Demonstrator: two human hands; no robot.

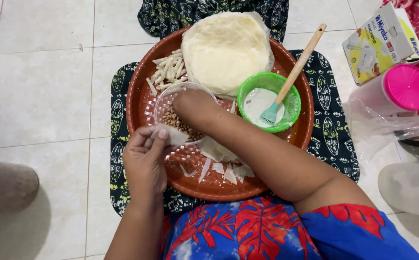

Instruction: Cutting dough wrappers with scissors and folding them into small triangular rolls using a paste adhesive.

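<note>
The left hand (144, 161), nearest the camera, pinches a small white wrapper piece (173, 135) between thumb and fingers above the woven brown tray (139, 91) on the floor. The right hand (195, 108) reaches into the clear bowl of peanuts (171, 118), its fingers curled down; whether they have closed on any nuts I cannot tell. To do this well, the wrapper wants holding flat and steady close to the bowl. Rolled sticks (168, 70), the stacked wrappers (226, 50) and a green bowl with brush (267, 103) lie beyond.
</note>
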